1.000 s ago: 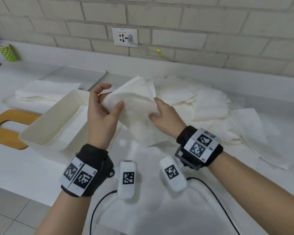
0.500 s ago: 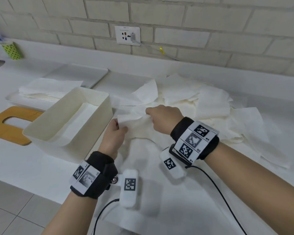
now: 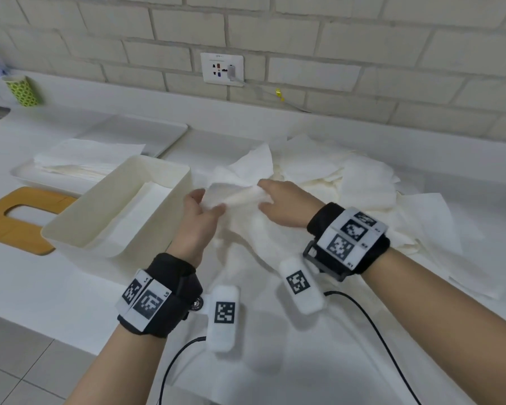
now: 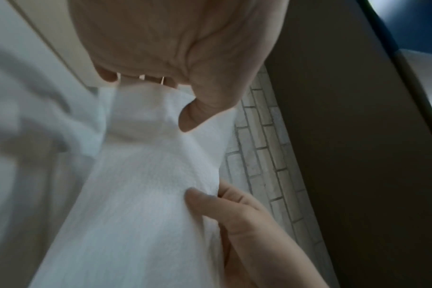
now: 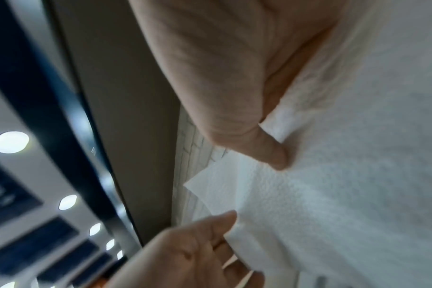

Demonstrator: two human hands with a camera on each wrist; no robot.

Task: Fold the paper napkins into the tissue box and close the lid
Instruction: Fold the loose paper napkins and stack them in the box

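A white paper napkin is stretched between both hands just right of the open cream tissue box. My left hand pinches its left end with thumb on top; in the left wrist view that thumb presses the napkin. My right hand pinches the right end; in the right wrist view its thumb lies on the napkin. Folded napkins lie inside the box. The wooden lid with its slot lies flat to the box's left.
A loose heap of napkins covers the counter behind and right of my hands. A white tray with stacked napkins sits behind the box. A wall socket, a green cup and cables near the counter edge are also present.
A second ago both hands held the napkin up and spread; they dropped low to the counter, and now hold it narrower and slightly raised beside the box.
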